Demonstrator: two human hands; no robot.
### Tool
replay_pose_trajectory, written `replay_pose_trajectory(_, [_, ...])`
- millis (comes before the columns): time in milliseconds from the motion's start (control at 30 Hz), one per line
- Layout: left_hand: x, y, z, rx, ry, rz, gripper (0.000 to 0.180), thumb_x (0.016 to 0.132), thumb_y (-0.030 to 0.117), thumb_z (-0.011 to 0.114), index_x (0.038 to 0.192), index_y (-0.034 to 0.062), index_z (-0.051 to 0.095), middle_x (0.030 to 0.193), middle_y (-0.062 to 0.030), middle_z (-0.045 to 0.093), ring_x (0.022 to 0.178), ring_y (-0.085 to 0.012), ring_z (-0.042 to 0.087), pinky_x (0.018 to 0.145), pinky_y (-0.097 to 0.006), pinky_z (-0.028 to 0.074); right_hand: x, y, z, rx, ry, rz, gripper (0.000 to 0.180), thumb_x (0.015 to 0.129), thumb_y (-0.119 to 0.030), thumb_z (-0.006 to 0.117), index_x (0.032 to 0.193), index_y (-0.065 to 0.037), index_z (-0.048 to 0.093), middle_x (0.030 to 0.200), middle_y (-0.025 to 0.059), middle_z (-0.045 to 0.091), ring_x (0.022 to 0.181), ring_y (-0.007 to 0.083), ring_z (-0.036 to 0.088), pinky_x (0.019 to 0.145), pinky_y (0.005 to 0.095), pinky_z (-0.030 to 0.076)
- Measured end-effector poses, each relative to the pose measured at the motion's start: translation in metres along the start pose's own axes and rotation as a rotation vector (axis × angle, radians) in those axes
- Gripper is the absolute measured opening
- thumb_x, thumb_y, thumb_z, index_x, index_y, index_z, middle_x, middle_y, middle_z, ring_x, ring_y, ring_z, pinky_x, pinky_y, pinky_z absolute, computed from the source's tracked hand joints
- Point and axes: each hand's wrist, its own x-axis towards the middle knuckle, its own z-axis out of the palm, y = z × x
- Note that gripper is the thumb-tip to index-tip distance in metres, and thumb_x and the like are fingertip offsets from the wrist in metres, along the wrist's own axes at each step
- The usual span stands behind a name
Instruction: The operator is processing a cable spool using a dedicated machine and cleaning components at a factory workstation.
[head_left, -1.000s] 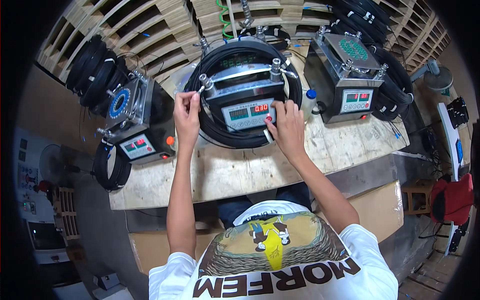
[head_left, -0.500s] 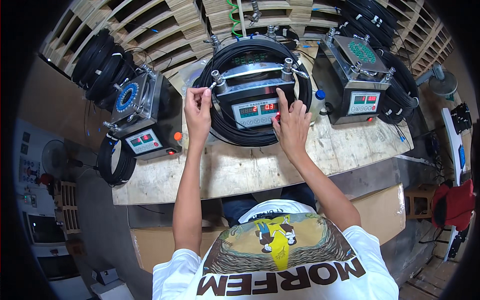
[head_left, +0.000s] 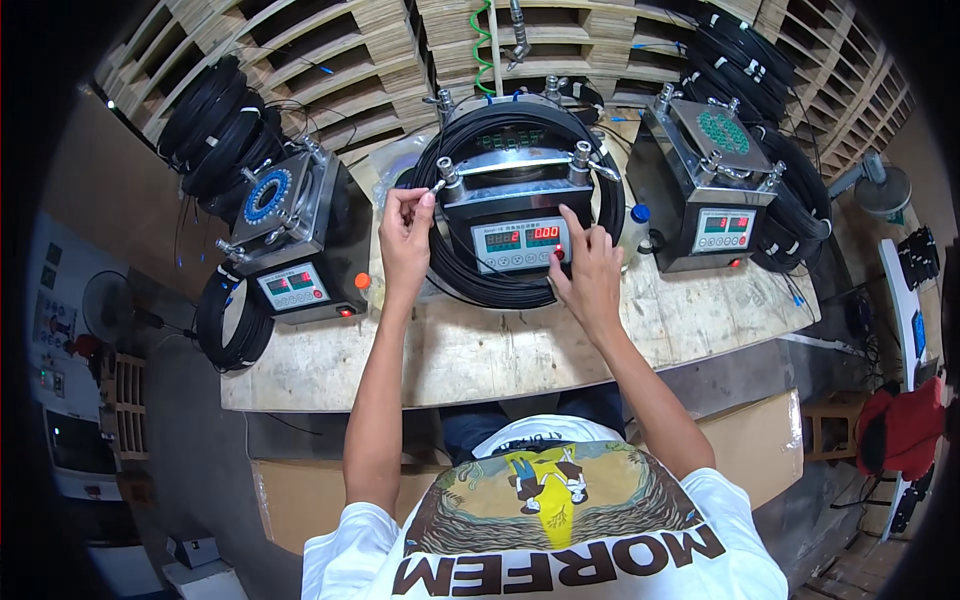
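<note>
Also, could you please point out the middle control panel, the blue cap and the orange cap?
Middle control panel (head_left: 522, 246), head view: centre of its face.
Blue cap (head_left: 640, 213), head view: its middle.
Orange cap (head_left: 362, 281), head view: its middle.

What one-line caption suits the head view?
Left hand pinching a small silver metal lever, right hand at the rectangular silver control panel of a boxy black machine.

we can't tell whether the right hand (head_left: 594, 275) touches the panel (head_left: 515, 243) (its icons blur); the left hand (head_left: 406, 238) partly hides a lever (head_left: 438, 186); the lower edge crops the shirt (head_left: 480, 578).
</note>
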Motion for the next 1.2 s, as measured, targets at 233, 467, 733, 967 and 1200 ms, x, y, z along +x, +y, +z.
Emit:
replay_pose_trajectory(233, [-0.106,-0.031,0.024,-0.180,0.418,-0.255,0.019,0.104,0.020,0.056,0.111,0.0041,0.048,0.097,-0.0029,0.049,0.085,-0.0108,0.048,0.080,-0.024,0.042,-0.055,0.039,-0.005,0.628,0.229,0.361,0.038,0.092,0.005,0.052,0.129,-0.001,0.053,0.099,0.0088,0.057,0.091,0.0166,0.058,0.081,0.0293,0.050])
replay_pose_trajectory(467, [-0.179,-0.026,0.059,-0.543,0.165,-0.875,0.064,0.105,0.047,0.047,0.152,0.0065,0.031,0.134,-0.0117,0.050,0.119,-0.0212,0.053,0.105,-0.037,0.042,-0.050,0.050,0.021,0.964,0.096,0.667,0.046,0.108,-0.023,0.042,0.145,0.004,0.042,0.120,0.0154,0.061,0.111,0.0225,0.058,0.102,0.0314,0.041])
replay_pose_trajectory(733, [-0.116,-0.027,0.029,-0.302,0.255,-0.565,0.062,0.108,0.039,0.043,0.153,-0.0029,0.031,0.153,-0.0162,0.041,0.138,-0.0242,0.044,0.113,-0.035,0.034,-0.012,0.060,0.017,0.900,0.166,0.561,0.053,0.109,-0.029,0.037,0.144,0.010,0.043,0.144,0.0223,0.052,0.134,0.0283,0.048,0.114,0.0331,0.032])
replay_pose_trajectory(967, [-0.060,-0.028,0.005,0.276,0.341,-0.213,0.037,0.105,0.019,0.050,0.135,0.0000,0.060,0.105,-0.0143,0.061,0.099,-0.0203,0.059,0.090,-0.032,0.045,0.030,0.053,-0.004,0.744,0.238,0.430,0.048,0.109,-0.028,0.039,0.144,0.004,0.046,0.143,0.0178,0.054,0.133,0.0256,0.051,0.111,0.0330,0.035])
replay_pose_trajectory(1200, [0.004,-0.017,-0.023,0.294,0.056,0.014,0.034,0.102,0.016,0.055,0.133,0.0027,0.062,0.096,-0.0087,0.063,0.086,-0.0147,0.057,0.076,-0.027,0.045,0.090,0.072,-0.031,0.652,0.225,0.280,0.028,0.102,-0.014,0.052,0.119,0.002,0.066,0.110,0.0149,0.070,0.095,0.0218,0.067,0.085,0.0317,0.050])
